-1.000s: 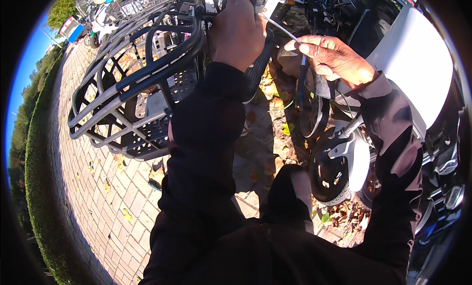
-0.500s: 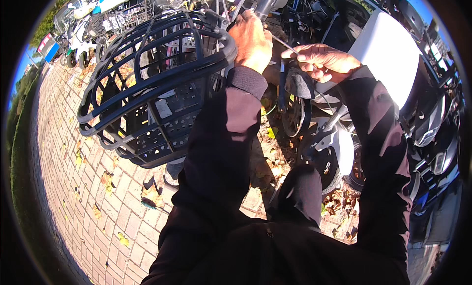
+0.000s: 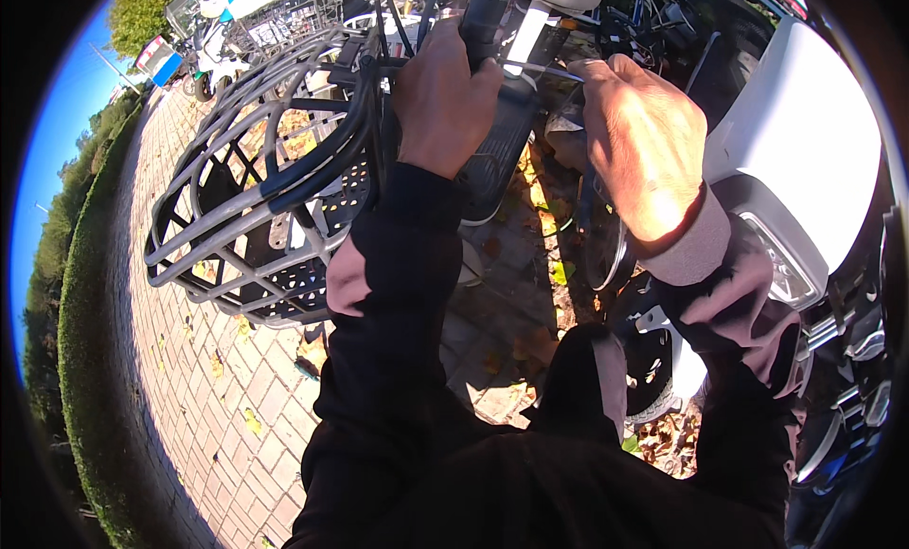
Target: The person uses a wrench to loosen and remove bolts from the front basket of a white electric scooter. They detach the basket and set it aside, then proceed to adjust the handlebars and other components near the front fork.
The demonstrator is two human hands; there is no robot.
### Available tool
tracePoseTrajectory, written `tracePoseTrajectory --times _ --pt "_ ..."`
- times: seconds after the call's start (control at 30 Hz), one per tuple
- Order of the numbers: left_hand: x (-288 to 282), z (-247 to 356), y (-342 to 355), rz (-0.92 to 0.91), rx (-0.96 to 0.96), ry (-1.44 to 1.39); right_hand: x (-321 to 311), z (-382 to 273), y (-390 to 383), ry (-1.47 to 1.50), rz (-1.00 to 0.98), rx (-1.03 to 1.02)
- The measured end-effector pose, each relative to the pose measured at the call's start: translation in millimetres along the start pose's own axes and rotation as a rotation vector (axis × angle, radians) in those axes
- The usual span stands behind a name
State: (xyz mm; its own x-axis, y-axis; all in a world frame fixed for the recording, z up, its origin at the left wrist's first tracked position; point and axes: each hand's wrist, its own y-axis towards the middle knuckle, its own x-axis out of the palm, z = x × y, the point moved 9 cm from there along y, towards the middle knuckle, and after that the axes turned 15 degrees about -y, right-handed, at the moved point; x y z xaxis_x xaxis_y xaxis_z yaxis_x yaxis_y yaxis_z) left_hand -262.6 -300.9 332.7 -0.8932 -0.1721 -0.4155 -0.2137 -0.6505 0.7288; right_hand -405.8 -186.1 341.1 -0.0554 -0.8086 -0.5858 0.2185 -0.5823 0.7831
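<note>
A black plastic basket (image 3: 275, 184) is at the left, mounted beside a thick black tube (image 3: 486, 20). My left hand (image 3: 445, 104) is closed between the two, its thumb against the tube's lower end; its fingers are turned away, and what they grip is hidden. From the right, my right hand (image 3: 644, 137) pinches a thin metal rod (image 3: 544, 71), back of the hand up. The rod points left toward the tube, close to my left thumb. I cannot tell what its far end touches.
A white rounded scooter body (image 3: 805, 142) stands close by my right forearm. Below lies brick paving (image 3: 227, 388) with scattered leaves. More parked bikes and scooters crowd the far side and right. A hedge (image 3: 90, 360) runs along the left.
My right hand has turned from palm-side showing to back up, still pinching the rod. The view has shifted, and my left hand stays by the tube.
</note>
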Motion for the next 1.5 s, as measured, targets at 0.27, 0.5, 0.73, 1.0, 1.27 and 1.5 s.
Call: tracePoseTrajectory --times 0.27,0.5,0.73,1.0,1.27,1.5 --pt "1.5 -4.1 2.8 -0.102 -0.063 -0.068 103.5 27.8 -51.0 1.785 -0.528 0.846" --pt "0.1 -13.2 1.4 -0.084 -0.161 -0.066 99.4 13.6 -47.7 1.767 -0.506 0.716" --pt "-0.4 -9.5 4.3 -0.070 -0.108 -0.043 17.0 -4.4 -21.6 0.013 0.149 -0.203" --pt "0.2 -13.7 3.8 -0.087 -0.099 -0.052 75.2 -4.3 -19.3 1.291 -0.570 -0.018" --pt "-0.1 -11.3 5.2 -0.076 -0.076 -0.028 102.0 -3.1 -56.5 1.926 -0.988 0.444" --pt "0.6 -12.8 3.7 -0.089 -0.064 -0.051 70.3 25.5 -27.1 0.729 -0.284 0.086"
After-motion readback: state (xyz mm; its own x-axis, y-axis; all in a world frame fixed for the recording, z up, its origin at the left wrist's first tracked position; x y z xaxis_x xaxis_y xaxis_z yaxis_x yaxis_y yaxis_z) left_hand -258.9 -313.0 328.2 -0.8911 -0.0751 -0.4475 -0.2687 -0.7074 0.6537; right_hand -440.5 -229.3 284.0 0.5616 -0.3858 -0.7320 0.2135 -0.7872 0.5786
